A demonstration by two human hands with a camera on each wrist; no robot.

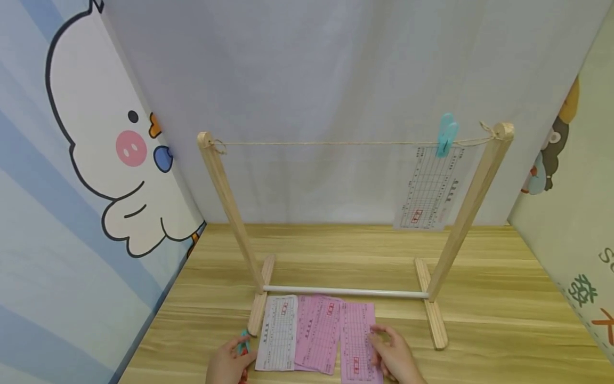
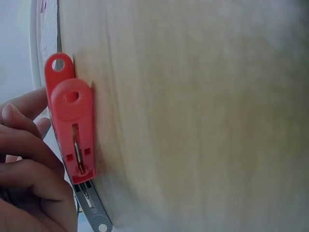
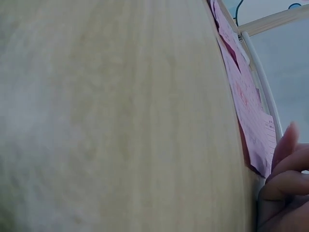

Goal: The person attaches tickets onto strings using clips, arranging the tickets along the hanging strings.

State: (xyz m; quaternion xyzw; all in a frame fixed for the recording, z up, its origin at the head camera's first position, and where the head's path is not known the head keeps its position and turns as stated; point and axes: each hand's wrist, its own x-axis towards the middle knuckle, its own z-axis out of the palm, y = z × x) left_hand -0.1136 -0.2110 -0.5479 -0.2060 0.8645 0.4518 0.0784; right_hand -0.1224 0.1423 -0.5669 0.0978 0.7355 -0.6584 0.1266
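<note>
My left hand (image 1: 230,361) is at the table's front, its forefinger and thumb close about a teal clothespin (image 1: 244,334). I cannot tell whether they grip it. In the left wrist view, a red clothespin (image 2: 72,130) lies beside the fingers, a grey-looking clothespin (image 2: 95,212) beyond its end. My right hand (image 1: 394,354) has its fingertips at the right edge of a pink printed slip (image 1: 356,333). More pink slips (image 1: 320,333) overlap left of it, beside a white printed slip (image 1: 279,330). Seen from the right wrist, the near pink slip (image 3: 253,111) ends close to the fingers.
Behind the slips stands a wooden frame (image 1: 230,210) with a white bottom bar (image 1: 345,292) and a string (image 1: 331,143) across its top. A teal clothespin (image 1: 446,136) holds a white printed slip (image 1: 429,189) near the right post (image 1: 472,208).
</note>
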